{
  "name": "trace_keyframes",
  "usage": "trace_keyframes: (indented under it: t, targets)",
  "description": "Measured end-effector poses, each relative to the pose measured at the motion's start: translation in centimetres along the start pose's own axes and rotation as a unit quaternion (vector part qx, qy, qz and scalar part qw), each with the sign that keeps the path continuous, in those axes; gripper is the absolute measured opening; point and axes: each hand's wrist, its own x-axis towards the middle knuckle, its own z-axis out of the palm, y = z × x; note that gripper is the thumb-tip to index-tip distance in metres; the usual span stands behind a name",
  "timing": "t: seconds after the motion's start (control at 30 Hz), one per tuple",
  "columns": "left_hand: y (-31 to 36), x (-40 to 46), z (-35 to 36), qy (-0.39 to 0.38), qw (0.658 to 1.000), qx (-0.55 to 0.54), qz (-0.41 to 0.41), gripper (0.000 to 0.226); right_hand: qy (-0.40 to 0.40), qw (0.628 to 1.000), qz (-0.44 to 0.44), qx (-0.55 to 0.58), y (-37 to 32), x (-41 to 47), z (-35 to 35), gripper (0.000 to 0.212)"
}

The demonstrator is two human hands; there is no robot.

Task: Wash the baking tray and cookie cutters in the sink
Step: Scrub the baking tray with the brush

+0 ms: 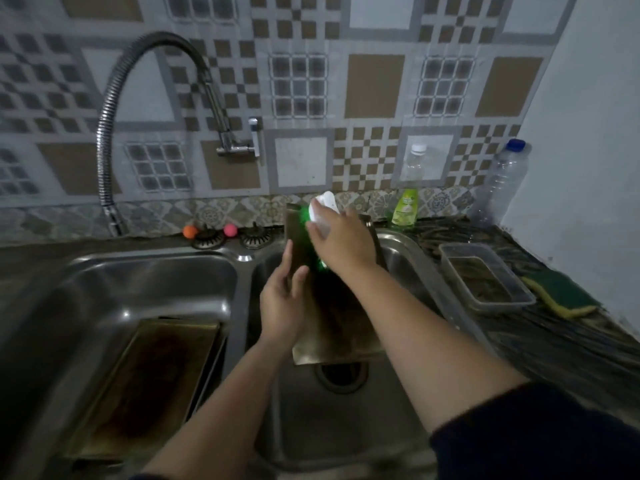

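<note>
**Tray propped in the right basin for scrubbing**

A baking tray (341,327) stands tilted in the right basin of the sink (401,251), its near edge low above the drain (341,374) and its far edge leaning up toward the tiled wall; held so, its dark face is open to the brush and, I judge, water can run off it. The left hand (282,303) braces the tray's left edge, fingers curled loosely round it and thumb on the face, steadying it against the push. The right hand (337,239) is closed round a white-handled brush with green bristles (320,211), pressed to the tray's far part; motion blur hides the finer grip. A second tray (145,382), stained dark, lies flat in the left basin, seemingly waiting its turn; no cookie cutters are visible. The hose tap (112,216) hangs at the far left, well apart from the work. On the right counter sit a green soap bottle (404,211), two clear bottles, a plastic tub (485,277) and a sponge (561,296); nothing blocks the hands.
</note>
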Motion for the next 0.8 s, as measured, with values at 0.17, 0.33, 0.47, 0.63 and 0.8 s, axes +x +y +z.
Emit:
trace_keyframes:
  t: [0.17,0.33,0.47,0.63,0.8]
  targets:
    - [-1.1,2.9,-3.9,0.069,0.997,-0.016,-0.012,0.045,-0.032,0.996,-0.074,0.031,-2.5,-7.2,2.4,0.048]
    - [-2.3,1.8,-4.5,0.017,0.999,-0.037,0.013,0.054,-0.015,1.000,-0.020,0.014,-0.7,-6.8,1.9,0.047]
    - [-0.8,2.3,-3.5,-0.008,0.998,-0.043,0.035,0.060,-0.008,0.998,0.059,0.006,0.0,0.2,-0.7,0.047]
    - [-1.4,4.6,-6.1,0.045,0.997,-0.034,0.045,0.059,-0.024,0.999,-0.010,0.020,-0.1,-8.3,2.2,0.049]
    - [-0.9,3.4,-5.2,0.003,0.996,-0.017,0.083,0.061,0.010,0.996,0.080,0.050,2.9,-5.0,1.3,0.049]
